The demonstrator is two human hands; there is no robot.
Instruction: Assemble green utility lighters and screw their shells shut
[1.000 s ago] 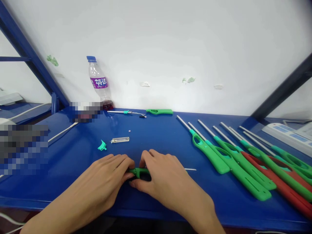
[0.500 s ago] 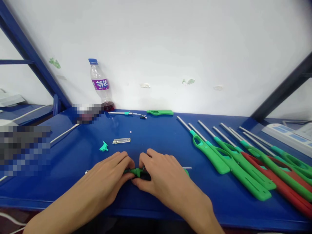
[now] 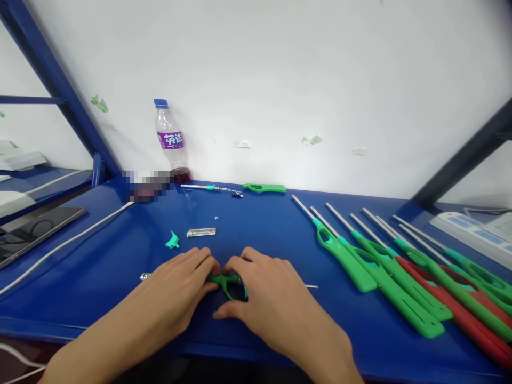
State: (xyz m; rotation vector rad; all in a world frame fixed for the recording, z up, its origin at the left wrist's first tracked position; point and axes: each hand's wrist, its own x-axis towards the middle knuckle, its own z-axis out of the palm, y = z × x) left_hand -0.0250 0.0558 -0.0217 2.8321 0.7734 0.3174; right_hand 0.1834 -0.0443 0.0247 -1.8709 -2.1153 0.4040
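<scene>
Close to the table's front edge, my left hand point(image 3: 182, 288) has its fingers closed round the neck end of a green stick lighter point(image 3: 229, 284). The lighter's metal tip sticks out past that hand on the left. My right hand point(image 3: 272, 288) covers the handle, fingers over its top and thumb lowered apart from it. Between the hands the trigger ring shows; most of the lighter's body is hidden. Just beyond my left hand lie a teal trigger point(image 3: 173, 240), a clear fuel tank point(image 3: 201, 232) and a tiny pale piece point(image 3: 216, 218). A thin metal rod point(image 3: 312, 287) pokes out right of my right hand.
Several green and red stick lighters point(image 3: 416, 288) lie in a row at right. Along the wall are a metal tube with wires point(image 3: 198, 186), a green handle shell point(image 3: 264, 188) and a bottle point(image 3: 172, 144). A phone point(image 3: 40, 229), white cable point(image 3: 80, 234) and power strip point(image 3: 476, 234) flank them.
My right thumb has dropped away from the lighter, so more of its trigger ring shows. The view has shifted slightly; the loose parts rest where they were.
</scene>
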